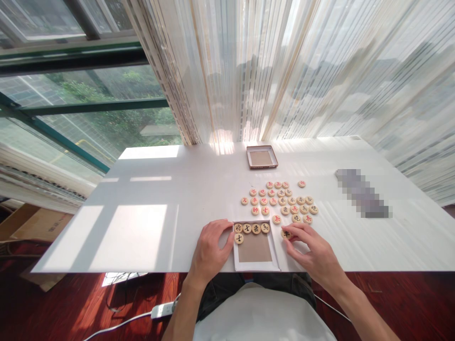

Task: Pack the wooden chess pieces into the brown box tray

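Observation:
A shallow open box (255,266) lies at the table's front edge. Four round wooden pieces with black characters line its top row, and another piece (239,238) sits below the leftmost one. Resting at the box's left side, my left hand (213,246) has thumb and fingers apart and holds nothing. To the right of the box, my right hand (308,246) pinches a black-marked piece (286,233) between thumb and fingers. Behind the box and my right hand, several loose pieces with red or black characters, among them a red one (276,219), lie face up.
The box lid (262,163) lies farther back on the white table (192,189). A blurred-out, elongated object (362,193) is at the right. A power strip (162,310) with a white cable is on the floor. Curtains hang behind the table.

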The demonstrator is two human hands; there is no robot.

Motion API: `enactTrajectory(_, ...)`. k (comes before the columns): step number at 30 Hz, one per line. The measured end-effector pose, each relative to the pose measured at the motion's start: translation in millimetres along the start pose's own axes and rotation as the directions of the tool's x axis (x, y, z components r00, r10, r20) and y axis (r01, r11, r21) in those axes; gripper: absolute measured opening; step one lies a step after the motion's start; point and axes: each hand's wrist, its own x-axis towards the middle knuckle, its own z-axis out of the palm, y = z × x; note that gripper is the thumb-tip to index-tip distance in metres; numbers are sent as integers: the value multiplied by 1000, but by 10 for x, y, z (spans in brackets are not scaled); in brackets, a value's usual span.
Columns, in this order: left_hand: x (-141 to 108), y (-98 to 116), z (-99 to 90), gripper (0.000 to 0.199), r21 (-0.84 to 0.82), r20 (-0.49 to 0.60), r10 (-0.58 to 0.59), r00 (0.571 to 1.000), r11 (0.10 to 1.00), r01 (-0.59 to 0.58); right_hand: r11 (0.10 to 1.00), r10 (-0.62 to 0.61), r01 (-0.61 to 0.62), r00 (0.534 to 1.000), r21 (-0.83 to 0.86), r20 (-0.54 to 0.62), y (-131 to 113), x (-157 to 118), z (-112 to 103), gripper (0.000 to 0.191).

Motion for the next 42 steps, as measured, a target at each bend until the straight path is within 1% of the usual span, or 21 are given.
enactTrajectory(4, 0, 0, 1, 21, 3, -1, 1, 1000, 1000, -1, 991, 83, -87, 996, 99, 44, -26, 14, 14, 16)
enactTrajectory(10, -1, 8, 1, 20, 4, 7, 0, 1000, 1000, 0, 945, 175, -197, 979, 261, 103, -50, 58, 26, 25)
enactTrajectory(13, -2, 6, 2, 20, 10, 7, 0, 1000, 1000, 0, 923, 197, -229, 972, 309, 129, -45, 52, 38, 29)
enactTrajectory(17, -6, 3, 9, 20, 10, 6, -8, 1000, 1000, 8, 910, 220, -260, 963, 323, 156, -25, 39, 48, 26)
enactTrajectory(19, -9, 2, 14, 20, 11, 9, -15, 1000, 1000, 15, 898, 247, -297, 951, 326, 187, -24, 41, 43, 26)
enactTrajectory(23, -11, -2, 17, 20, 8, 20, -21, 1000, 1000, 21, 852, 327, -403, 908, 333, 264, -52, 64, 24, 29)
enactTrajectory(30, -4, -17, 14, 20, 0, 21, -19, 1000, 1000, 19, 745, 386, -503, 861, 438, 332, -46, 92, 46, 38)
enactTrajectory(33, -5, -17, 19, 20, 0, 21, -14, 1000, 1000, 14, 705, 402, -531, 845, 469, 353, -35, 93, 39, 41)
enactTrajectory(36, -9, -17, 22, 20, 2, 21, -16, 1000, 1000, 16, 688, 412, -546, 836, 478, 362, -28, 95, 21, 43)
enactTrajectory(42, -7, -21, 22, 20, 13, 17, -13, 1000, 1000, 12, 664, 407, -548, 836, 509, 369, 9, 100, 15, 43)
